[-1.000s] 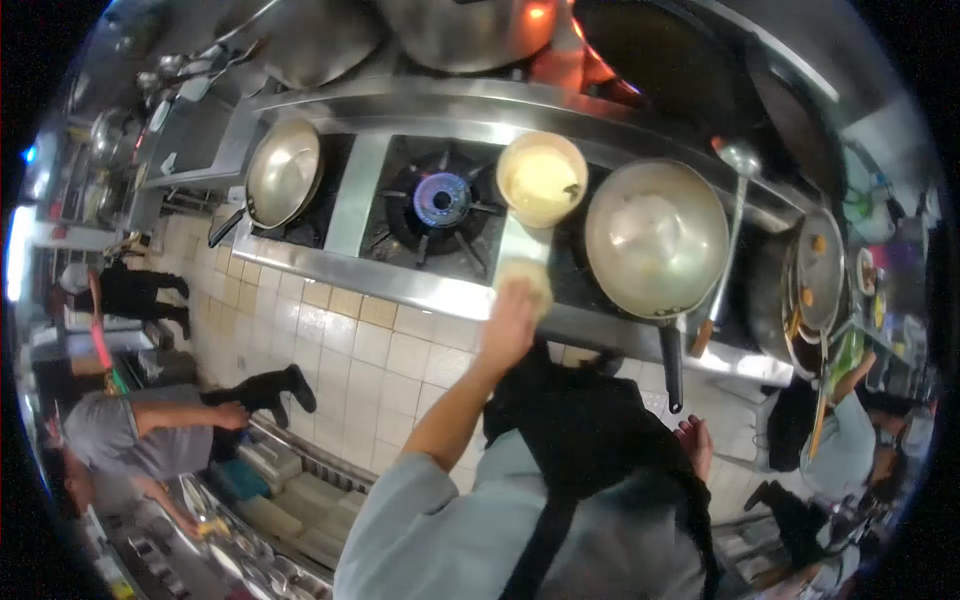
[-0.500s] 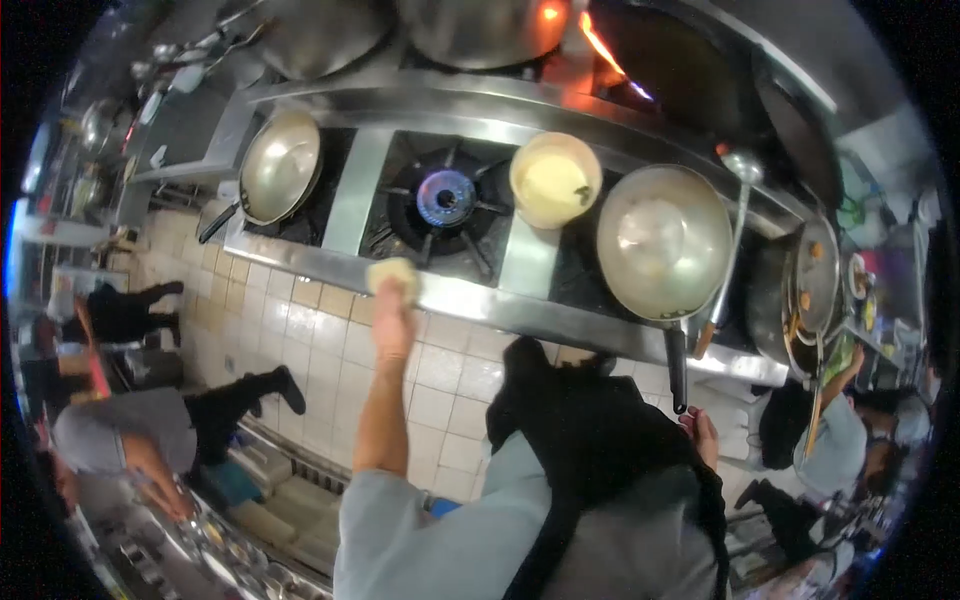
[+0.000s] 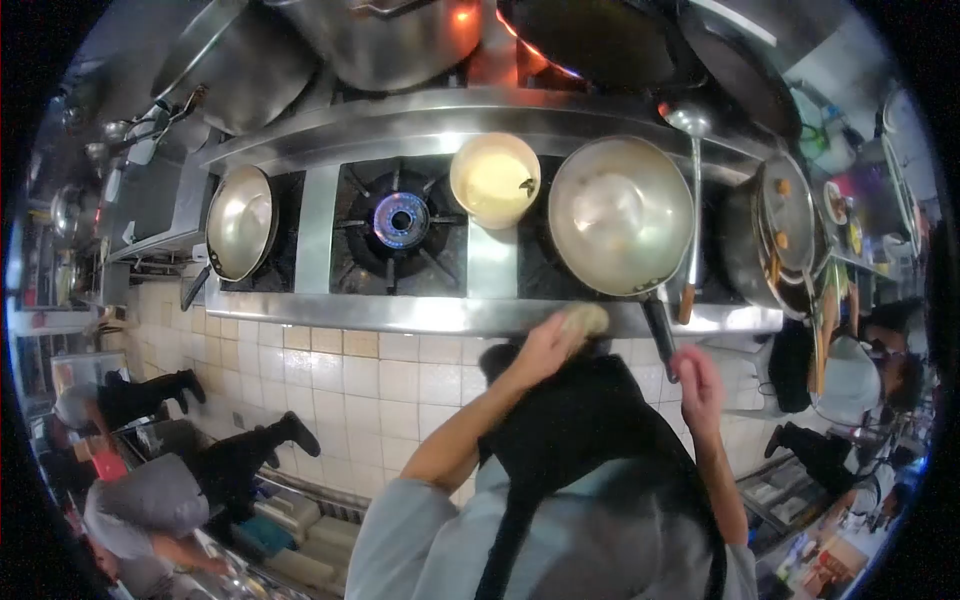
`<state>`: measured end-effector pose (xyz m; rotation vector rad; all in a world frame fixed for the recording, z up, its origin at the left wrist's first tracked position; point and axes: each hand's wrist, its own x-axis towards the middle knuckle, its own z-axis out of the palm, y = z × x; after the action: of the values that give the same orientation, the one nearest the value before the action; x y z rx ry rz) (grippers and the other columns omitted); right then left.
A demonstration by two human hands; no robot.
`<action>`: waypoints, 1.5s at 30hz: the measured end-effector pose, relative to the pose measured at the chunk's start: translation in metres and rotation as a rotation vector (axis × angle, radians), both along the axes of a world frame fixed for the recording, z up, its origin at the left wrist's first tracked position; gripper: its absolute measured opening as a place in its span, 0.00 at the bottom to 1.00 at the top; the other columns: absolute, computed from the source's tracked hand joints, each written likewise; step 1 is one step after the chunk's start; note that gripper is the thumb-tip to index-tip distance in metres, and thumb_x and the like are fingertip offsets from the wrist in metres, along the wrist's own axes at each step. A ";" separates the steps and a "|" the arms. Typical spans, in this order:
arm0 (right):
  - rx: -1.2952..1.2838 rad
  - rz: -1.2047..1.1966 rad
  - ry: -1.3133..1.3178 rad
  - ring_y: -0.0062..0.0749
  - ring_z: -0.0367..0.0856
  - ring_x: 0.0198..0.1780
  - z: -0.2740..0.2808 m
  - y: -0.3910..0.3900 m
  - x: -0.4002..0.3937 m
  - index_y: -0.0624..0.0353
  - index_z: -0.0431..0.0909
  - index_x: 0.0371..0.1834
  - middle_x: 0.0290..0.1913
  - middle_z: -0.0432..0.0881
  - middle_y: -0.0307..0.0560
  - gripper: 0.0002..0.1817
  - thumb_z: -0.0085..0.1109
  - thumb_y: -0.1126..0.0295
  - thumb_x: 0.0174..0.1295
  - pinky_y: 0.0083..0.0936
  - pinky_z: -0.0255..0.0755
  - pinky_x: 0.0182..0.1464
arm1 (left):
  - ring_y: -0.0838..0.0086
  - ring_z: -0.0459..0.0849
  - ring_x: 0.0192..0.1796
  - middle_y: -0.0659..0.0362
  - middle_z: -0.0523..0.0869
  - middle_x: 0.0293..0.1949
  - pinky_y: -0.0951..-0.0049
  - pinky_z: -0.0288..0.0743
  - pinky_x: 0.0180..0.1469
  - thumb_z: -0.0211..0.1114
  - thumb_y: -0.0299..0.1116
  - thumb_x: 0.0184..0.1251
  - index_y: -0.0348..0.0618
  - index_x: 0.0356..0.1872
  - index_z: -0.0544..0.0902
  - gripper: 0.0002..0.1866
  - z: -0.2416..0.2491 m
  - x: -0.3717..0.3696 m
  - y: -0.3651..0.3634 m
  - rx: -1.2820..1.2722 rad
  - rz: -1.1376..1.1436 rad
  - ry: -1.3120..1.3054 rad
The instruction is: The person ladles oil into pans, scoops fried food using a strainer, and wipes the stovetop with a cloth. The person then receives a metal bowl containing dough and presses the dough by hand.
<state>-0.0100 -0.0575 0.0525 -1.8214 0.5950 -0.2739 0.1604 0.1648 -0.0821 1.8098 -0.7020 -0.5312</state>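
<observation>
My left hand is closed on a pale folded cloth at the front edge of the steel stove. A wide metal pan rests on the burner ahead of it, its black handle pointing toward me. Just right of the handle's end is my right hand, fingers curled in, with no object showing in them. Between two burners stands a tub of pale yellow contents with a dark bit at its side. Right of the pan lies a long-handled ladle.
A lit burner shows a blue flame left of the tub. Farther left sits a smaller pan. Large pots and a dark wok with flame at its rim stand behind. Co-workers are at the left and right.
My left hand has carried the cloth rightward along the stove's front edge, toward the wide pan's handle. My right hand has come up beside the handle's end. The view has shifted.
</observation>
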 end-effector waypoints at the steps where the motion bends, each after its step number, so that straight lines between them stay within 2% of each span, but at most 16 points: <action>1: -0.217 0.134 -0.004 0.35 0.79 0.48 0.017 0.007 0.026 0.66 0.73 0.57 0.49 0.79 0.52 0.17 0.56 0.74 0.67 0.26 0.72 0.53 | 0.59 0.78 0.58 0.51 0.80 0.55 0.66 0.69 0.64 0.58 0.35 0.71 0.43 0.59 0.76 0.18 0.020 -0.001 -0.004 -0.151 0.044 0.307; 4: -0.524 0.459 -0.013 0.53 0.68 0.65 0.058 0.044 0.100 0.63 0.71 0.62 0.65 0.68 0.62 0.23 0.58 0.73 0.62 0.38 0.64 0.66 | 0.73 0.80 0.54 0.57 0.81 0.54 0.72 0.73 0.57 0.54 0.37 0.77 0.37 0.61 0.73 0.19 0.077 -0.010 -0.017 -0.577 0.162 1.122; 7: -0.559 0.691 0.033 0.54 0.60 0.71 0.047 0.060 0.115 0.63 0.68 0.65 0.71 0.60 0.60 0.26 0.58 0.71 0.63 0.40 0.57 0.70 | 0.73 0.80 0.54 0.57 0.80 0.54 0.72 0.73 0.57 0.54 0.37 0.76 0.37 0.62 0.72 0.20 0.116 -0.011 -0.009 -0.669 0.298 1.307; 9: -0.589 0.708 0.033 0.54 0.62 0.70 0.049 0.050 0.106 0.63 0.69 0.63 0.70 0.61 0.61 0.24 0.58 0.71 0.64 0.39 0.58 0.70 | 0.73 0.80 0.54 0.57 0.81 0.54 0.72 0.73 0.58 0.53 0.36 0.77 0.37 0.62 0.72 0.19 0.117 -0.008 0.004 -0.685 0.285 1.245; 11: -0.617 0.707 0.016 0.53 0.63 0.69 0.038 0.039 0.088 0.64 0.71 0.62 0.70 0.62 0.61 0.22 0.57 0.70 0.65 0.39 0.60 0.69 | 0.64 0.81 0.56 0.51 0.82 0.54 0.68 0.74 0.58 0.55 0.37 0.75 0.37 0.62 0.73 0.20 0.104 -0.004 0.025 -0.359 0.341 0.589; 12: -0.491 0.598 0.046 0.53 0.67 0.67 0.022 0.029 0.070 0.64 0.72 0.60 0.66 0.67 0.62 0.20 0.57 0.70 0.66 0.38 0.62 0.67 | 0.64 0.81 0.56 0.51 0.82 0.54 0.68 0.74 0.58 0.55 0.37 0.75 0.37 0.62 0.73 0.20 0.100 -0.002 0.034 -0.364 0.322 0.574; 15: -0.326 0.388 0.035 0.48 0.76 0.58 0.003 0.012 0.029 0.66 0.75 0.56 0.57 0.76 0.60 0.16 0.55 0.70 0.67 0.35 0.69 0.60 | 0.46 0.78 0.57 0.38 0.78 0.56 0.59 0.75 0.57 0.60 0.39 0.69 0.36 0.62 0.72 0.24 0.100 0.019 0.045 0.143 0.384 -0.145; 20: -0.004 0.055 0.042 0.31 0.83 0.43 0.001 0.008 -0.007 0.67 0.78 0.51 0.45 0.82 0.51 0.12 0.53 0.71 0.70 0.24 0.76 0.47 | 0.40 0.70 0.62 0.37 0.70 0.64 0.53 0.69 0.62 0.65 0.37 0.62 0.40 0.61 0.74 0.26 0.049 0.032 0.044 0.538 0.305 -0.591; 29: 0.213 -0.142 0.030 0.24 0.81 0.37 -0.018 0.008 -0.028 0.66 0.79 0.50 0.39 0.83 0.45 0.13 0.52 0.69 0.72 0.21 0.77 0.42 | 0.44 0.72 0.62 0.44 0.75 0.60 0.51 0.67 0.63 0.61 0.29 0.62 0.42 0.53 0.81 0.17 -0.020 -0.013 0.010 0.249 -0.096 -0.541; 31: 0.218 -0.130 -0.009 0.24 0.81 0.36 -0.012 0.010 -0.021 0.66 0.79 0.49 0.35 0.83 0.43 0.13 0.52 0.68 0.72 0.21 0.77 0.41 | 0.46 0.74 0.61 0.46 0.77 0.59 0.52 0.68 0.63 0.60 0.29 0.63 0.43 0.52 0.81 0.16 -0.009 -0.014 -0.007 0.164 -0.214 -0.515; 33: 0.217 -0.123 -0.047 0.23 0.81 0.35 -0.014 0.013 -0.013 0.66 0.80 0.49 0.34 0.83 0.42 0.13 0.53 0.67 0.72 0.21 0.77 0.40 | 0.47 0.76 0.59 0.47 0.78 0.58 0.55 0.70 0.62 0.60 0.30 0.65 0.44 0.52 0.81 0.15 0.032 -0.012 -0.031 0.222 -0.301 -0.091; 34: 0.213 -0.095 -0.076 0.23 0.81 0.35 -0.014 0.013 -0.010 0.66 0.80 0.48 0.34 0.83 0.42 0.13 0.53 0.67 0.72 0.21 0.76 0.39 | 0.47 0.76 0.59 0.47 0.78 0.58 0.55 0.70 0.62 0.60 0.30 0.65 0.44 0.52 0.81 0.15 0.051 -0.013 -0.035 0.218 -0.315 -0.097; 36: 0.101 -0.040 -0.077 0.23 0.81 0.35 -0.013 0.011 -0.007 0.66 0.80 0.47 0.34 0.83 0.43 0.13 0.53 0.67 0.72 0.21 0.76 0.39 | 0.49 0.77 0.58 0.46 0.79 0.56 0.57 0.71 0.62 0.62 0.31 0.64 0.42 0.53 0.81 0.16 0.086 -0.008 -0.035 0.192 -0.189 0.116; 38: -0.001 0.017 -0.071 0.22 0.81 0.34 -0.016 0.010 -0.008 0.66 0.81 0.47 0.34 0.83 0.43 0.13 0.53 0.66 0.72 0.21 0.76 0.38 | 0.48 0.77 0.58 0.45 0.79 0.56 0.57 0.71 0.61 0.64 0.32 0.63 0.41 0.53 0.80 0.17 0.102 -0.003 -0.022 0.118 -0.114 -0.092; 40: 0.166 -0.068 -0.083 0.22 0.81 0.34 -0.022 0.013 -0.012 0.67 0.81 0.46 0.36 0.84 0.44 0.14 0.53 0.66 0.72 0.21 0.76 0.38 | 0.48 0.77 0.58 0.43 0.79 0.56 0.57 0.71 0.61 0.66 0.33 0.62 0.40 0.53 0.80 0.19 0.103 0.000 -0.005 0.045 -0.041 -0.291; 45: 0.212 -0.113 -0.105 0.22 0.81 0.35 -0.023 0.013 -0.019 0.67 0.81 0.46 0.37 0.84 0.44 0.14 0.53 0.66 0.72 0.20 0.76 0.39 | 0.42 0.72 0.61 0.38 0.74 0.60 0.55 0.68 0.63 0.70 0.35 0.58 0.38 0.56 0.78 0.24 0.067 0.006 0.030 0.293 0.052 -0.567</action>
<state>-0.0295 -0.0447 0.0299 -1.5631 0.6300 -0.3664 0.1667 0.1948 -0.0146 2.2785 -0.9907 -0.0759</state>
